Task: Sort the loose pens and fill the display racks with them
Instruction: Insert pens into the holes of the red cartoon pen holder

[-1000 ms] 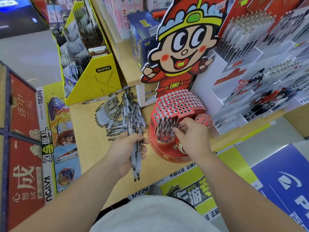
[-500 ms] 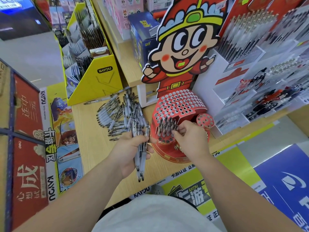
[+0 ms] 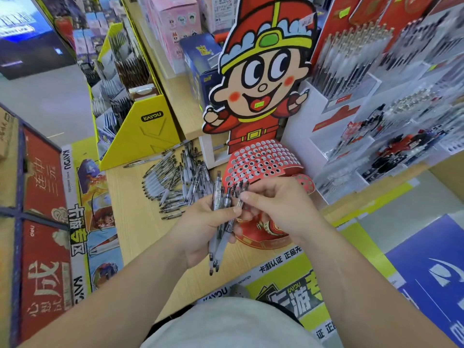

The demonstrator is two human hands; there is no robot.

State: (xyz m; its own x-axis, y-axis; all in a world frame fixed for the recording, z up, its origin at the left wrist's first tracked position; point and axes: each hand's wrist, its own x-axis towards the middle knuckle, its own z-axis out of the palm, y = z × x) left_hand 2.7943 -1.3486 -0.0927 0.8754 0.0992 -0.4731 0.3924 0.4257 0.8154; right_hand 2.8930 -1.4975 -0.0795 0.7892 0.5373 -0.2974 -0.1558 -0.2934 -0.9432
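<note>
My left hand [image 3: 200,228] grips a bundle of pens [image 3: 218,243]; my right hand [image 3: 282,208] pinches one pen [image 3: 239,204] by its top, in front of the red rack [image 3: 261,162].

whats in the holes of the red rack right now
Most holes in the red rack show empty. A few dark pen tops stand at its near-left edge. The right hand, pinching a pen, and the left hand, gripping a pen bundle, cover the rows below.

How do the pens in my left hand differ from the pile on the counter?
The held pens are bundled roughly parallel in the left hand, above the counter. The pile of pens lies loose on the counter, spread at mixed angles, untouched. Both look like the same clear-barrelled pens.
</note>
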